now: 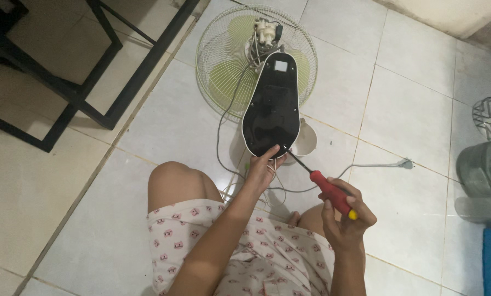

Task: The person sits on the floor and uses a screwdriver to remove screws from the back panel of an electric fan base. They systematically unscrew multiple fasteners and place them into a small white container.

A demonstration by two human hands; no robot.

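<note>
Down on the tiled floor [163,126] now, a table fan [256,60] lies face-down in the middle of the scene, its round wire grille [218,66] at the far end with the pale green blades [223,77] showing through. The oval base [271,104] sticks up toward the person, black underside showing with a white rim. The left hand [262,167] is pinched on the near edge of that base, fingers curled over the rim, steadying it. The right hand [341,214] is wrapped shut around the red handle of a screwdriver [328,189], yellow cap at the butt, the dark shaft running up and left so the tip sits right at the near rim of the base, close beside the left fingers.

That base looks like hard, stiff plastic, smooth and likely a bit slippery, so the rim seems the sensible place to grip. I'd judge the fan light but awkward, top-heavy toward the grille. The exposed motor part [264,33] at the far end and the thin wires look fragile. The grey power cord [366,164] trails right to a plug [405,163]. A white cup-shaped piece [306,140] sits just right of the base. A black metal frame [81,82] stands far left.
</note>
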